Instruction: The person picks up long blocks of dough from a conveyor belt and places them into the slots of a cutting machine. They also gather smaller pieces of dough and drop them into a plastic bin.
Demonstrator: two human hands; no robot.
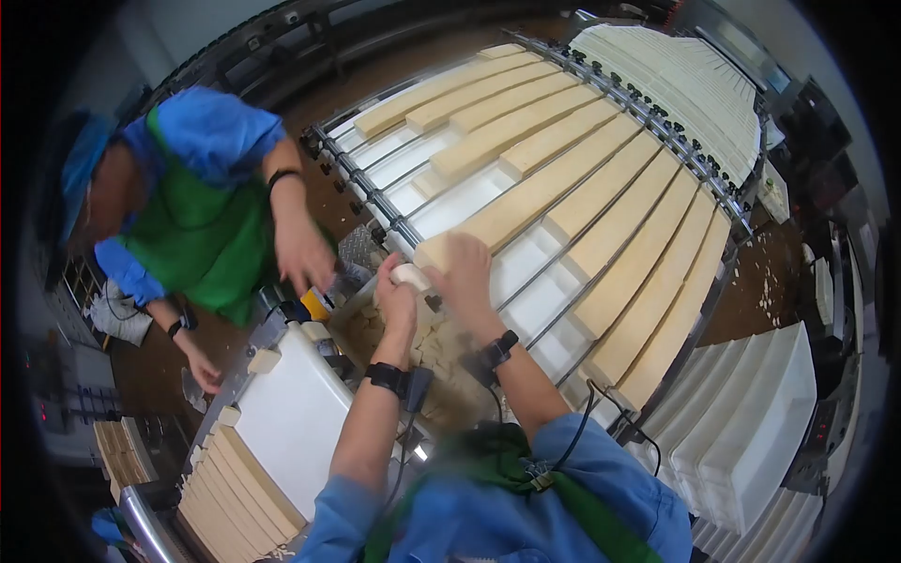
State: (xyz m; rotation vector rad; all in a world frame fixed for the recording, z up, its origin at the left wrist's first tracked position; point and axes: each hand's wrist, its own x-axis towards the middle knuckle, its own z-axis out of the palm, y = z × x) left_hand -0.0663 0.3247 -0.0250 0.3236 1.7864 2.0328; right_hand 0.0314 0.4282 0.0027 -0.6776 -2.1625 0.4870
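Note:
My left hand (396, 298) is closed round a small white piece (409, 276) at the front corner of the slatted rack. Blurred by motion, my right hand (462, 272) lies at the near end of a long pale strip (526, 197), just right of the white piece. Its fingers are too smeared to make out. Long pale strips lie side by side between the metal rods, over a white surface (535, 270). Beneath my wrists is a bin with pale scraps (436, 357).
A co-worker in a green apron (202, 235) leans in at the left, one hand (305, 253) near the bin. White board (300, 394) and stacked strips (235, 479) stand lower left. White trays (741, 422) are stacked at the right. Cables hang by my wrists.

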